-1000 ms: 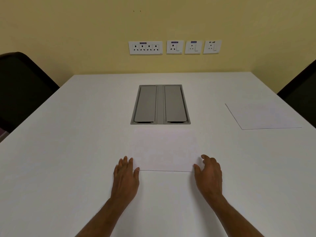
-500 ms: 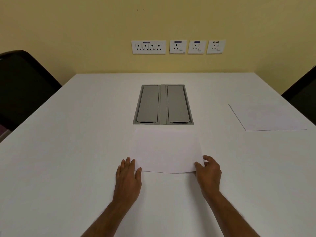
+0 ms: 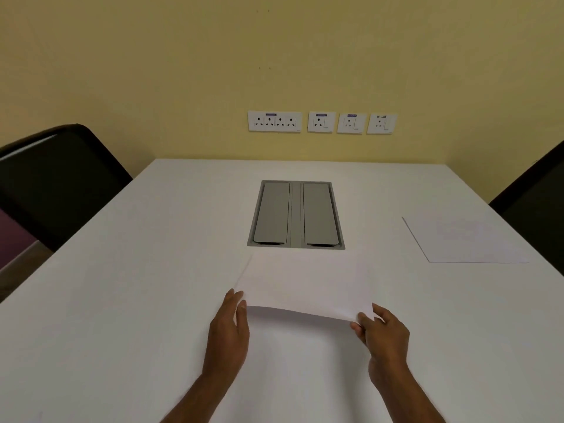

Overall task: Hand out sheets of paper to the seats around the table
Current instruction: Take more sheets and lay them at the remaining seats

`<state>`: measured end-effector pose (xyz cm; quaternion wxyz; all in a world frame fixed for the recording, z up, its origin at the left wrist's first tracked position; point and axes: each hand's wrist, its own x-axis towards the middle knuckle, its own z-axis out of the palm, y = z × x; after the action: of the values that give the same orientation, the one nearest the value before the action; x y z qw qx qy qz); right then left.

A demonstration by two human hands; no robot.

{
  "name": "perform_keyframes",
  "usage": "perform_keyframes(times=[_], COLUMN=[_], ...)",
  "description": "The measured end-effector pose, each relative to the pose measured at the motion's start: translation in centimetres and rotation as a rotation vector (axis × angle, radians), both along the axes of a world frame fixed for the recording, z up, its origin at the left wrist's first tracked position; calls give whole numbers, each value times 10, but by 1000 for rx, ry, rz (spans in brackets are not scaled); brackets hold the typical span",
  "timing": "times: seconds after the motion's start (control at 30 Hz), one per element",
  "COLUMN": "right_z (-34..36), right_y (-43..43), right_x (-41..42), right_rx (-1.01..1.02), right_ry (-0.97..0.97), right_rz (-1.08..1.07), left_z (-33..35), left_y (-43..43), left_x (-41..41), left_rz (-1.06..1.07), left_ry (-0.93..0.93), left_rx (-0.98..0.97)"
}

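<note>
Sheet [image 3: 305, 282] edge now lifted, right hand [image 3: 385, 338] pinching, left grip [image 3: 229, 328] unclear

White table [image 3: 122, 300], fills the lower half of the frame, far edge against the wall. Surface plain and matt.

Centre: grey recessed panel [image 3: 295, 215] set into the top, two closed lids side by side, left lid [image 3: 271, 212] and right lid [image 3: 319, 213].

Right of frame: white sheet [image 3: 464, 239] lying flat, well apart from the panel, close to the table's right edge.

Lower centre: second sheet [image 3: 305, 282], far edge just beside the panel, near edge raised off the table with shadow beneath.
</note>
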<state>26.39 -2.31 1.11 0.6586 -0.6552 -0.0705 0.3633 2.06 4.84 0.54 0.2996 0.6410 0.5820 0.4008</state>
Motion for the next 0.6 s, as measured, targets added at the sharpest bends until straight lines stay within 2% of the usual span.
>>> perform_keyframes(times=[0.23,0.6], right_z=[65,195], right_y=[-40,-106], right_x=[-20,-59], right_rx=[98,263], right_ry=[-50,-216], right_rz=[59,65], left_z=[74,206], left_y=[-15,-98], left_x=[-12,-47], left_rz=[218,180], left_ry=[-279,-255], left_rx=[-30,186])
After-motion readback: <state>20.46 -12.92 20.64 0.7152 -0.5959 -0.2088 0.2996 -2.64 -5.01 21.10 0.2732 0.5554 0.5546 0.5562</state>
